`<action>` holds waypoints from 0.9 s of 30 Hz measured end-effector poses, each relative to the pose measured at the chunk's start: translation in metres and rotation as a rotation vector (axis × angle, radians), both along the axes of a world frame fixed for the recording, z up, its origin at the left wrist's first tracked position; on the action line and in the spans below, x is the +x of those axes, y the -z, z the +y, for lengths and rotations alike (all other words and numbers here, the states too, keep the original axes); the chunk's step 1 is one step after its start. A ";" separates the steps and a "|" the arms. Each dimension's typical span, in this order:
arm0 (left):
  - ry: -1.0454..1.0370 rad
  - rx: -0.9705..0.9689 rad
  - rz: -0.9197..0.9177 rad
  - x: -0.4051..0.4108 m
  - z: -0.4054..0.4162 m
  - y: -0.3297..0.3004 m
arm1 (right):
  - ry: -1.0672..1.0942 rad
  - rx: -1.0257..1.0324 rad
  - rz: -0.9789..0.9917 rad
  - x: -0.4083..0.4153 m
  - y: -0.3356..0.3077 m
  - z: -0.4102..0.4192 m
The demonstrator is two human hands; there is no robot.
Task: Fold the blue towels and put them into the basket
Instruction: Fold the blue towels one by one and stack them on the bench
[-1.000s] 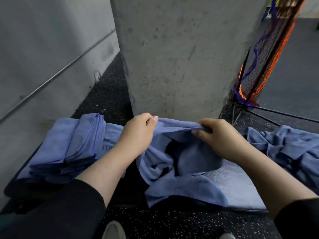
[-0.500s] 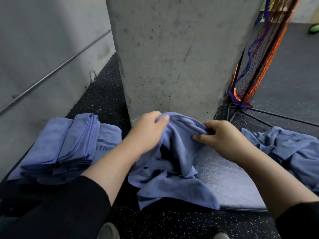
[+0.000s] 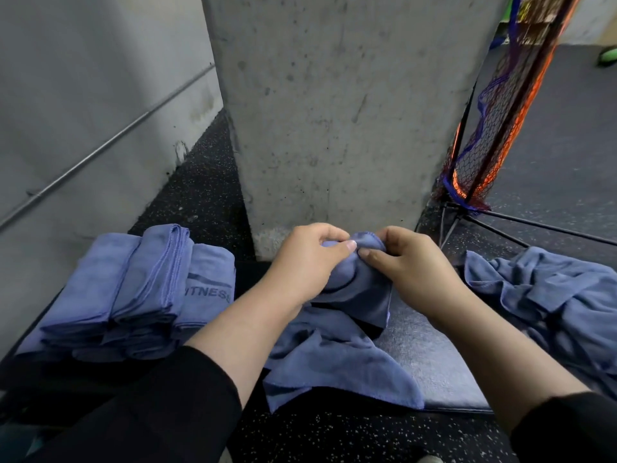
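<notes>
A blue towel [image 3: 337,355] lies crumpled on a grey mat [image 3: 430,362] in front of me. My left hand [image 3: 307,262] and my right hand [image 3: 410,265] meet above it, both pinching the same bunched top edge of the towel between thumb and fingers. To the left sit stacks of folded blue towels [image 3: 133,292], one showing printed letters. A heap of unfolded blue towels [image 3: 551,302] lies at the right. No basket can be made out with certainty.
A concrete pillar [image 3: 334,111] rises right behind my hands. A grey wall with a thin rail [image 3: 83,95] runs on the left. An orange and blue net on a black metal frame [image 3: 494,128] stands at the right. The floor is dark speckled rubber.
My hands have come together from about a towel's width apart, gathering the towel's top edge into one bunch. The towel has bunched up and shifted a little to the left on the mat.
</notes>
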State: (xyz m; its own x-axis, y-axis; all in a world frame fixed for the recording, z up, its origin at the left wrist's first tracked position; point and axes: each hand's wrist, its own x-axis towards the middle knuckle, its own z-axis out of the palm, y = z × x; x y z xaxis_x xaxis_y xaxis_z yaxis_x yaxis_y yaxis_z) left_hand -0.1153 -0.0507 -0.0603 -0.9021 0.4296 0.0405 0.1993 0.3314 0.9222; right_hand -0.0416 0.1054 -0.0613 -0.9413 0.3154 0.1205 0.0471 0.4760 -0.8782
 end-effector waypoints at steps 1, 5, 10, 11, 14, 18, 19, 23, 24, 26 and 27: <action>0.026 -0.003 -0.054 -0.001 -0.001 -0.001 | -0.007 -0.016 -0.009 0.000 0.001 0.002; 0.047 -0.017 -0.127 -0.004 -0.002 0.000 | -0.038 -0.052 -0.021 0.000 0.007 0.007; -0.072 0.206 -0.113 -0.006 -0.005 -0.016 | -0.158 -0.072 -0.136 0.002 0.008 0.004; -0.095 0.236 -0.097 -0.008 -0.007 -0.018 | -0.188 -0.004 -0.197 0.004 0.009 0.006; -0.147 0.290 -0.092 -0.013 -0.017 -0.025 | -0.221 0.288 -0.351 0.007 0.016 0.014; -0.188 0.322 -0.048 -0.017 -0.031 -0.031 | -0.129 0.412 -0.389 0.017 0.019 0.031; -0.208 0.329 -0.044 -0.017 -0.033 -0.032 | -0.084 0.423 -0.356 0.019 0.018 0.035; -0.287 0.354 -0.128 -0.017 -0.049 -0.028 | 0.166 0.241 -0.192 0.028 0.010 0.051; -0.303 0.349 -0.157 -0.017 -0.053 -0.027 | 0.215 0.164 -0.157 0.032 0.008 0.055; -0.328 0.359 -0.212 -0.014 -0.059 -0.028 | 0.291 0.071 -0.079 0.040 0.002 0.060; -0.345 0.371 -0.235 -0.012 -0.060 -0.028 | 0.334 0.058 -0.033 0.045 -0.001 0.063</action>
State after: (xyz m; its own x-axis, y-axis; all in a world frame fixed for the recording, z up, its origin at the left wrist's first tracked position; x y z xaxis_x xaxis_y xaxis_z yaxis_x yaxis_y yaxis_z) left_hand -0.1268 -0.1105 -0.0326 -0.9909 0.1026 -0.0866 -0.0885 -0.0141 0.9960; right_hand 0.0030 0.1682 -0.0598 -0.7911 0.6001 0.1183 0.2365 0.4785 -0.8457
